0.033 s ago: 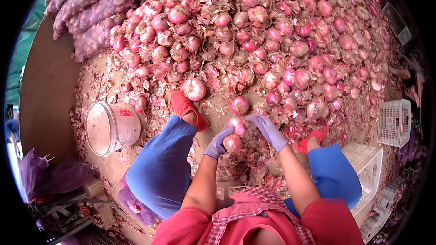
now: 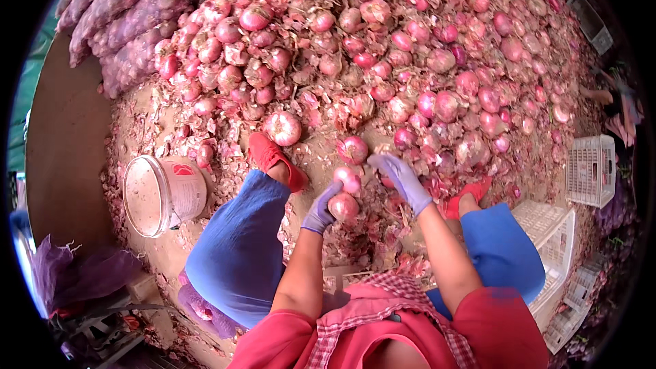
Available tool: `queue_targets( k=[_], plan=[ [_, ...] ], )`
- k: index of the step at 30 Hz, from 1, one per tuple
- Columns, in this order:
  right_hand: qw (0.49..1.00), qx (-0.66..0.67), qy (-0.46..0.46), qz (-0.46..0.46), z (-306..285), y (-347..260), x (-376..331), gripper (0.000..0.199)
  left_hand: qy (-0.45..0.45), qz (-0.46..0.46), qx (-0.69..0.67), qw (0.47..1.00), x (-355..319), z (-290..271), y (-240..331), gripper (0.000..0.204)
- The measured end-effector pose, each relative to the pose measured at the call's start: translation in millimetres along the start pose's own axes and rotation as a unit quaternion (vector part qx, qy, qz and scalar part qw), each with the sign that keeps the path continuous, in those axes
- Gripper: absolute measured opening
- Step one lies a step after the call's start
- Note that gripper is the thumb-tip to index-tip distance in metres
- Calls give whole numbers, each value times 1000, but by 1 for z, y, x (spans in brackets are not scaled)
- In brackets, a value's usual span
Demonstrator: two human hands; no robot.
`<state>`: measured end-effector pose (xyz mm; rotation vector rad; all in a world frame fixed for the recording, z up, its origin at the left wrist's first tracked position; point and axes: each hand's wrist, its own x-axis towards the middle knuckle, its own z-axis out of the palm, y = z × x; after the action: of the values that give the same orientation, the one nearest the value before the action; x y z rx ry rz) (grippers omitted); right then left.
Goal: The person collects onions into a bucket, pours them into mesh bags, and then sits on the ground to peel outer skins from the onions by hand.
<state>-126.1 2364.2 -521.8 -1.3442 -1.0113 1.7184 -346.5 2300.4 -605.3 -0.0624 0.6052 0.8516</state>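
Observation:
My left hand (image 2: 319, 210), in a pale purple glove, is closed around two pink-red onions. The upper onion (image 2: 347, 179) sits by the thumb and the lower onion (image 2: 343, 207) rests against the fingers. My right hand (image 2: 404, 183), gloved alike, is a short way to the right with its fingers stretched out. A reddish onion (image 2: 387, 182) shows partly beside its palm; whether the hand touches it I cannot tell. Just beyond both hands, a single onion (image 2: 352, 149) lies on the ground.
A large heap of onions (image 2: 328, 65) and loose skins spreads ahead. Filled mesh sacks (image 2: 133, 24) are stacked far left. A white bucket (image 2: 179, 190) stands left of my leg. White plastic crates (image 2: 592, 171) are on the right, and a purple mesh bag (image 2: 89, 270) lies near left.
My right hand has drawn slightly away from the upper onion, and a reddish onion now shows beside its palm. The left hand keeps its two onions. The whole view has shifted a little.

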Motion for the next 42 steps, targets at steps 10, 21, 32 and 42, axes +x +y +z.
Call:
queue_targets(
  k=[10, 21, 32, 42],
  plan=[
    [752, -657, 33, -38, -54, 103, 13, 40, 166, 124, -45, 977, -17, -51, -9, 31],
    [601, -790, -104, 69, -42, 98, 21, 43, 107, -48, -107, 987, -6, -21, -11, 38],
    [815, -577, 32, 45, -2, 15, -34, 61, -11, -47, -81, 996, -2, 41, -25, 39],
    [996, 72, -16, -50, 42, -51, -50, 46, -161, 217, -215, 938, -107, 143, 48, 59]
  ],
)
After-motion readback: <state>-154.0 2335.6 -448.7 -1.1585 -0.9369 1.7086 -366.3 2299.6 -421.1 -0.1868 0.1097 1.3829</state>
